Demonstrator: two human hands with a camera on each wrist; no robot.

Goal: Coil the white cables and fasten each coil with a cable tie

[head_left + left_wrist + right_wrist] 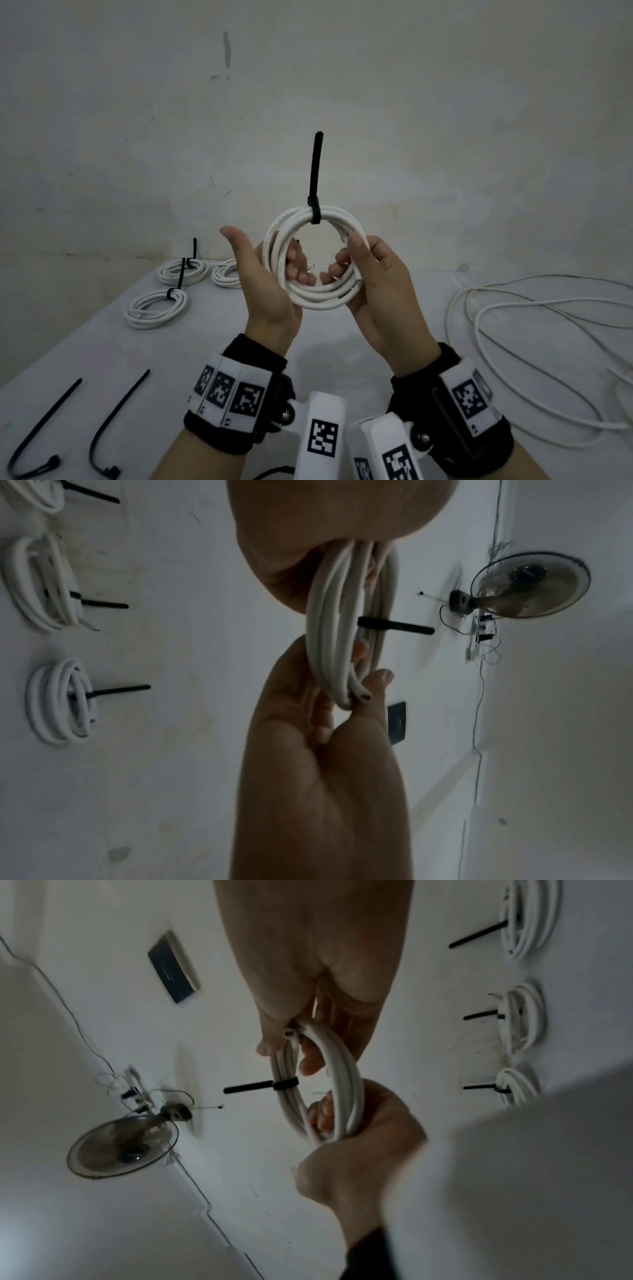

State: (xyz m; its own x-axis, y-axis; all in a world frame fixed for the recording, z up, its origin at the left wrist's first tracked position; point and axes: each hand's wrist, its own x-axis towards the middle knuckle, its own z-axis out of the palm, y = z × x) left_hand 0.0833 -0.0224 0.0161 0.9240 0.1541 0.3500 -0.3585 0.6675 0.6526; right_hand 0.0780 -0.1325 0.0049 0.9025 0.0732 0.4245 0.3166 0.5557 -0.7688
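The left hand (270, 291) and right hand (380, 291) each curl fingers through the round white cable coil (313, 260), gripping opposite sides, raised above the grey table (222, 342). Its black plastic cable tie (315, 178) wraps the top, tail pointing straight up.

The coiled cable (310, 294) has a smooth white plastic jacket with a slight sheen. The cable tie (315, 178) around it is matt black plastic. The counter (342, 329) surface is matt and pale. The wall (445, 120) is rough, stained plaster.
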